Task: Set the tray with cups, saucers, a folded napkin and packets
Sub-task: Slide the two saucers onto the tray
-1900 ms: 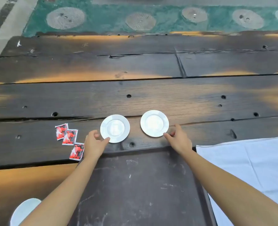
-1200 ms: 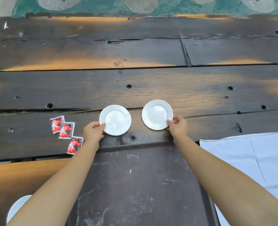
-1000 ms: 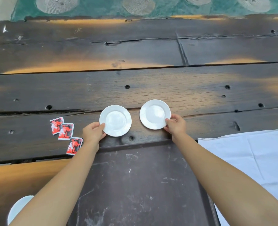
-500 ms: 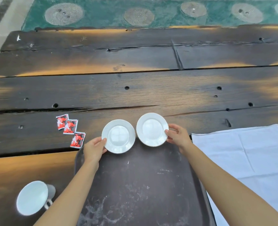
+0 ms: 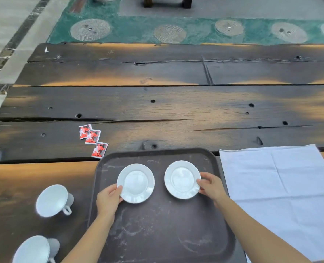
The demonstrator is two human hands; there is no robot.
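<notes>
A dark tray (image 5: 157, 234) lies at the table's near edge. Two white saucers sit side by side over its far half. My left hand (image 5: 108, 200) pinches the near-left rim of the left saucer (image 5: 135, 183). My right hand (image 5: 211, 186) grips the right rim of the right saucer (image 5: 182, 179). Two white cups rest left of the tray, one (image 5: 53, 200) beside it and one (image 5: 34, 249) at the bottom corner. Three red packets (image 5: 93, 138) lie in a row just beyond the tray's far-left corner. A white napkin (image 5: 282, 194) is spread open to the right of the tray.
The dark plank table (image 5: 176, 103) stretches far beyond the tray, with knot holes and cracks. Past its far edge is a green floor with round stone discs (image 5: 169, 33).
Both hands took the saucers by their rims on the table beyond the tray and brought them back over the tray. The view tilted down, bringing both cups into sight.
</notes>
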